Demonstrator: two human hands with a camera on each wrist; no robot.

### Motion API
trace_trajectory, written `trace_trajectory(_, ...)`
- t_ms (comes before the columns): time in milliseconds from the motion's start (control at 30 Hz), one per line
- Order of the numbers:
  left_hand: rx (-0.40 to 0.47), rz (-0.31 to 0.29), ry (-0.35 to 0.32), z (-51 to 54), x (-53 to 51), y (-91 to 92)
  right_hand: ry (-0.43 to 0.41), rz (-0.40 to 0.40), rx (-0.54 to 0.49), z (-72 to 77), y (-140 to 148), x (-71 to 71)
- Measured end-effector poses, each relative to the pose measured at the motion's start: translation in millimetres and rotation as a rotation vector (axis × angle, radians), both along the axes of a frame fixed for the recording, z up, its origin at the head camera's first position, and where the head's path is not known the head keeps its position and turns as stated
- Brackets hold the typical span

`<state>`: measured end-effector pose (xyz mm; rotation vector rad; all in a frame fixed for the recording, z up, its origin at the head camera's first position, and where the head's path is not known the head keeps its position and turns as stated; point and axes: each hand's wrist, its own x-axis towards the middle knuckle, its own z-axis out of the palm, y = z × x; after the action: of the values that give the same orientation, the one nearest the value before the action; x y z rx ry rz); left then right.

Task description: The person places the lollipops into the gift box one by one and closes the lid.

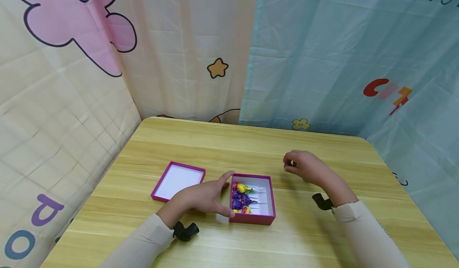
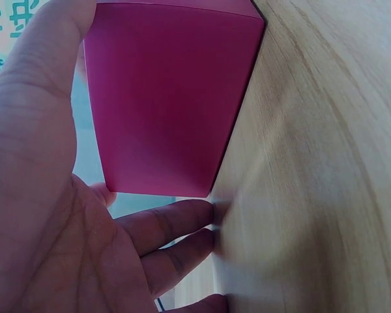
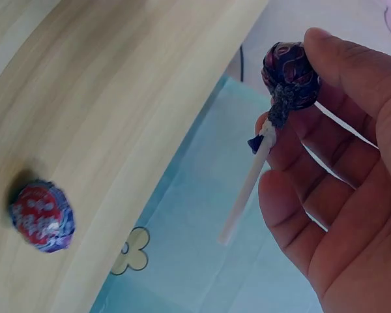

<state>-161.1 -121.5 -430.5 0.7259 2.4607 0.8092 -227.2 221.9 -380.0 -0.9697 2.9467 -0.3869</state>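
Note:
A magenta box (image 1: 252,219) with a white inside stands on the table, lollipops (image 1: 241,201) in coloured wrappers lying in it. My left hand (image 1: 206,196) holds it by its left side, thumb at the near corner and index finger at the far one. The left wrist view shows the box's plain side wall (image 2: 169,98), other fingers resting by the table. To the right of the box, above the table, my right hand (image 1: 309,167) pinches a dark-wrapped lollipop (image 3: 290,75), its white stick pointing down in the right wrist view.
A box lid (image 1: 178,180) lies inside up, left of the box and behind my left forearm. One blue and red wrapped candy (image 3: 42,216) lies on the table near my right hand. Printed curtains (image 1: 186,53) hang behind the wooden table (image 1: 229,144).

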Motion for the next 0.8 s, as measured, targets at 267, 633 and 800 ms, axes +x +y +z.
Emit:
trace_trajectory(267, 0.001, 0.0, -0.001, -1.1, 0.0, 0.1, -0.057, 0.064, -0.05, 6.4, -10, 5.6)
trace_trajectory(633, 0.001, 0.002, -0.005, 0.8, 0.6, 0.2, -0.064, 0.113, -0.055, 11.1, -20, 13.9)
trace_trajectory(800, 0.004, 0.003, -0.011, 1.4, 0.9, 0.2, -0.04, 0.12, -0.044, 15.3, -27, 20.4)
